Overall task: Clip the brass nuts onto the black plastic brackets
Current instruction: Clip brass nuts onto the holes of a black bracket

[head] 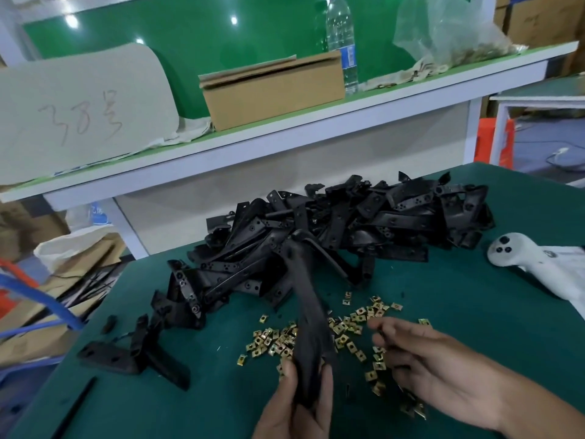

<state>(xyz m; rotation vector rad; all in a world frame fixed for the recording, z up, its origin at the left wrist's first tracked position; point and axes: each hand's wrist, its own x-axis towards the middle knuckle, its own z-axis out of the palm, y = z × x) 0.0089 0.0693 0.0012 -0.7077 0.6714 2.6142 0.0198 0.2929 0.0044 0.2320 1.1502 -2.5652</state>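
My left hand (pixel 297 403) grips the near end of a long black plastic bracket (pixel 308 315), which points away from me toward the pile and looks blurred. A big heap of black brackets (pixel 364 220) lies across the middle of the green table. Several small brass nuts (pixel 348 331) are scattered on the mat in front of the heap. My right hand (pixel 437 372) hovers over the right part of the nuts, fingers loosely curled and pointing left; I cannot tell whether a nut sits between the fingertips.
A few separate black brackets (pixel 133 353) lie at the left of the green mat (pixel 474 312). A white handheld controller (pixel 531 264) rests at the right. On the shelf behind stand a cardboard box (pixel 272 90), a water bottle (pixel 343 42) and a plastic bag (pixel 449 33).
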